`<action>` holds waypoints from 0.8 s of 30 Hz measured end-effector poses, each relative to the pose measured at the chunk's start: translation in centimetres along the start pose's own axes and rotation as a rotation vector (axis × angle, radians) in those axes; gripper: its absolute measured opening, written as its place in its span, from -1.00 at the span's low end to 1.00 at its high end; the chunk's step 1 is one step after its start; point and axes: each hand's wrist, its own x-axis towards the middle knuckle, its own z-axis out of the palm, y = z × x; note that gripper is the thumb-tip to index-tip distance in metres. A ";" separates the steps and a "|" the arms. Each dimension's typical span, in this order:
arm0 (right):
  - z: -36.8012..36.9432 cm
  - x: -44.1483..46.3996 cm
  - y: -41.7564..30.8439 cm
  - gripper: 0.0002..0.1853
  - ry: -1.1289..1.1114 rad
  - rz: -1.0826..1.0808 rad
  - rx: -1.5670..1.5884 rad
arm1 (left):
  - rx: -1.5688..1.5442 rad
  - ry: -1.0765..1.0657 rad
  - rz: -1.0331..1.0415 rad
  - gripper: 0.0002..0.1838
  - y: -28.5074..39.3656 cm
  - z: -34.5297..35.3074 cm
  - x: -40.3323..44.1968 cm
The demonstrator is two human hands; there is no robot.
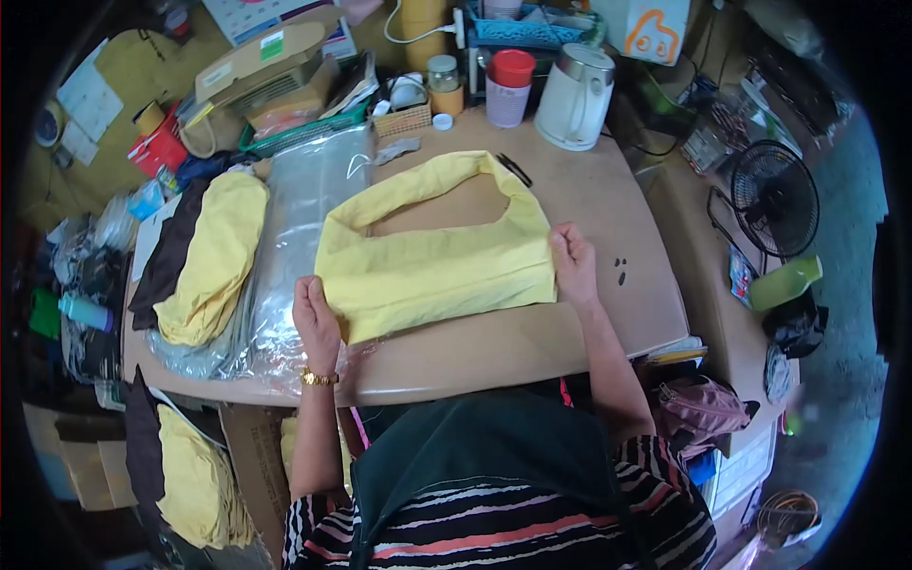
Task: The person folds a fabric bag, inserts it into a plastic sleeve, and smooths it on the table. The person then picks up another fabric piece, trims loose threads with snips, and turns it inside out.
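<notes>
Yellow cloth, sewn as a bag (432,266) with a looped strap, lies across the brown table (456,359), its strap curving away from the person. The left hand (575,261) grips the bag's right edge in curled fingers; the right hand (317,312), with a gold watch (319,378) on its wrist, pinches the left edge near the lower corner. Between them the body of the bag is spread out fairly flat. A small black object (515,169) lies beside the top of the strap. Clear plastic (306,204) covers the table just left of the bag, and beyond it sits a yellow stack (217,252) with dark cloth (171,252) along its side. At the back stand a white kettle (575,100) and a red-lidded cup (509,90).
</notes>
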 end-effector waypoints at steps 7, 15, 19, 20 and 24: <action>-1.3 -0.2 -1.6 -0.87 -0.410 0.163 -0.108 | 0.180 -0.068 0.263 -0.75 -1.0 0.1 -1.5; 0.5 0.4 -0.9 -0.83 0.069 -0.214 -0.636 | 0.408 -0.014 0.068 -0.77 -1.1 0.1 -1.9; 0.2 0.6 -0.2 -0.88 0.137 0.007 -0.252 | 0.298 -0.032 0.197 -0.90 0.6 0.3 -1.8; -0.3 0.4 -1.5 -0.90 -0.038 0.078 0.012 | 0.310 -0.032 0.199 -0.87 2.5 0.0 -1.2; -1.6 -0.4 -2.2 -0.91 -0.459 0.208 0.341 | 0.433 -0.337 0.536 -0.76 9.5 4.2 -0.3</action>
